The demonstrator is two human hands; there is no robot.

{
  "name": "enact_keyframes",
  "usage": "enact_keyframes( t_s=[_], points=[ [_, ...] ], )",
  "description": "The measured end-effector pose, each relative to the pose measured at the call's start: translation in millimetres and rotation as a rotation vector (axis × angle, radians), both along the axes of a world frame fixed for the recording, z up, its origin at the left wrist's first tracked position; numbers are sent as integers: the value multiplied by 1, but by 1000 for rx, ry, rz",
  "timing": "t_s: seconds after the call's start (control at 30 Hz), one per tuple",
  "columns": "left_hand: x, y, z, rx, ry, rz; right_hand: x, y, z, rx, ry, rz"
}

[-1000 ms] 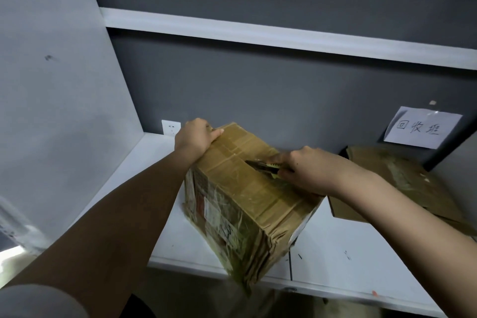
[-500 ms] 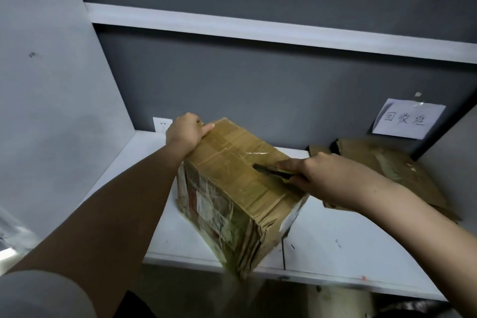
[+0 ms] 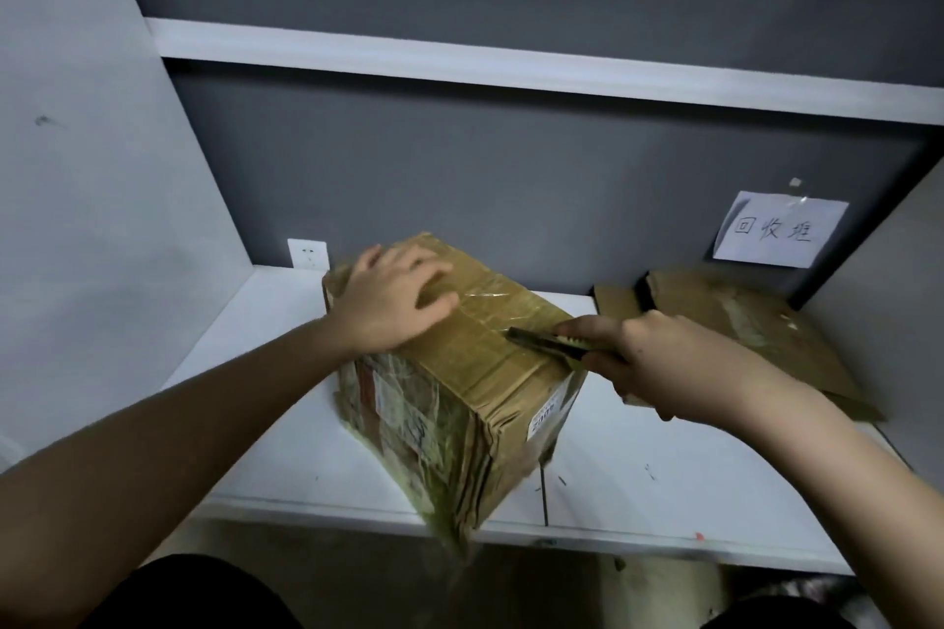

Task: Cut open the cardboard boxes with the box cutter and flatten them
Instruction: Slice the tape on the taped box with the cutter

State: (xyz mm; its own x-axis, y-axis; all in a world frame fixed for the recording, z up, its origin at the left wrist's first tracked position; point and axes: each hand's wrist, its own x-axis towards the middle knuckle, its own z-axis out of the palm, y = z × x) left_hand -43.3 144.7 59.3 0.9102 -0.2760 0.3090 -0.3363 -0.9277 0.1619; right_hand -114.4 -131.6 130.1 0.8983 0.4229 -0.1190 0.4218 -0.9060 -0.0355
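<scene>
A taped brown cardboard box stands on the white shelf, one corner jutting over the front edge. My left hand lies flat on the box's top at its far left end, fingers spread. My right hand grips a box cutter whose blade tip touches the taped seam on the top, near the right edge. The cutter's handle is mostly hidden inside my fist.
Flattened cardboard lies at the back right of the shelf, under a paper sign taped to the grey wall. A white wall socket sits behind the box. Another shelf board runs above.
My left hand has shifted from gripping the box's far corner to pressing flat on its top. The cutter has slid along the top seam toward me and the right edge.
</scene>
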Motion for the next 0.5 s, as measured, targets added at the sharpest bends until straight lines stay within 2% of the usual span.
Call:
enact_keyframes(
  t_s=[0.1,0.2,0.5],
  points=[
    [-39,0,-10,172,37,-229,13,3,4,76,83,-10],
    [-46,4,-19,304,115,-243,18,2,16,167,143,-24],
    [-48,5,-21,138,54,-281,43,32,1,100,128,-1]
  ],
)
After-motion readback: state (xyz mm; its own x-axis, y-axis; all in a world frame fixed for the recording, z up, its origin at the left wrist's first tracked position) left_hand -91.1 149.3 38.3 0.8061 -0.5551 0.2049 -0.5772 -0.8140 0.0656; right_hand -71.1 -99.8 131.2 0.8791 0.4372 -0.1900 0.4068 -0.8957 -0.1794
